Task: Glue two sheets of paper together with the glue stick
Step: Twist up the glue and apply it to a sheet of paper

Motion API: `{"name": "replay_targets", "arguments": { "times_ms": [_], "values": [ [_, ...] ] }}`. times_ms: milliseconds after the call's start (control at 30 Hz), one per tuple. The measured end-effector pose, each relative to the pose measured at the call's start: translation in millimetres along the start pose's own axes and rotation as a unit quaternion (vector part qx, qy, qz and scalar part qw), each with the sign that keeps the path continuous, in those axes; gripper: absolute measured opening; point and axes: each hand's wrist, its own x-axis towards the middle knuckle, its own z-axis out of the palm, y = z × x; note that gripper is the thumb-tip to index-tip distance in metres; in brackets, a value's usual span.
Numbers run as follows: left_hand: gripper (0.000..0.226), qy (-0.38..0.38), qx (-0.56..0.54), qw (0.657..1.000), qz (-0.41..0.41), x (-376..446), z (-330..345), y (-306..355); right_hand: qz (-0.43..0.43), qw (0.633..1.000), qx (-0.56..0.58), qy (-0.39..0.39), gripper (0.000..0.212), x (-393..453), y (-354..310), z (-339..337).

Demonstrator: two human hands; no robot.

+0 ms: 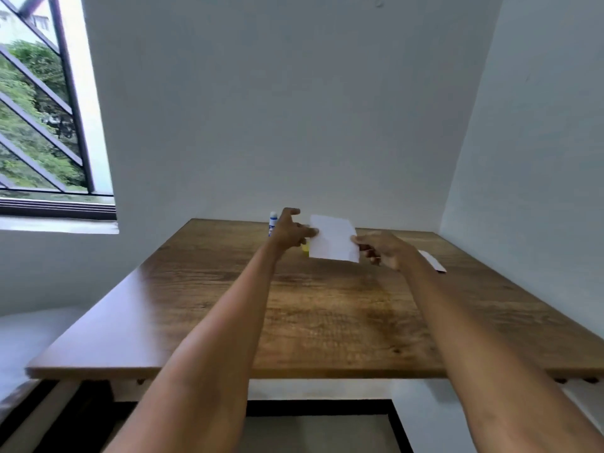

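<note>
Both hands hold one white paper (333, 238) above the worktop (327, 315): left hand (289, 228) pinches its left edge, right hand (380, 248) its right edge; the glue stick (273, 222) stands behind.

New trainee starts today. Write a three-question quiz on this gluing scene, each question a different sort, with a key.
1. True or false: the white sheet lies flat on the wooden table.
2. Which hands hold the sheet? A) left only B) right only C) both
3. Fill in: the glue stick stands behind the ___ hand, near the table's far edge.

Key
1. False: it is held up above the table.
2. C: the left hand pinches its left edge and the right hand grips its right edge.
3. Left. Another piece of paper lies on the table beyond the right hand.
</note>
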Motion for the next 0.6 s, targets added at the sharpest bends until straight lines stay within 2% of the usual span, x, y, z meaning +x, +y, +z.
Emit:
{"name": "replay_targets", "arguments": {
  "times_ms": [133,233,300,367,500,600],
  "values": [
    [0.048,0.010,0.091,0.995,-0.025,-26,-50,-26,0.013,0.993,-0.115,-0.016,0.028,-5,-18,57],
    [0.048,0.007,0.186,0.980,-0.075,-41,-84,-43,0.005,0.972,-0.233,-0.021,0.024,-3,-28,102],
    [0.050,0.013,0.247,0.966,-0.075,-48,-102,-50,-0.005,0.953,-0.304,-0.023,0.019,0,-29,125],
    [0.050,0.001,0.285,0.957,-0.058,-53,-113,-55,-0.004,0.938,-0.347,-0.011,0.027,2,-27,139],
    [0.039,-0.011,0.393,0.919,-0.026,-58,-121,-62,-0.045,0.920,-0.381,0.072,0.041,6,-29,151],
    [0.034,-0.016,0.440,0.898,-0.010,-56,-121,-66,-0.088,0.938,-0.311,0.126,0.058,21,-33,157]
  ]
}}
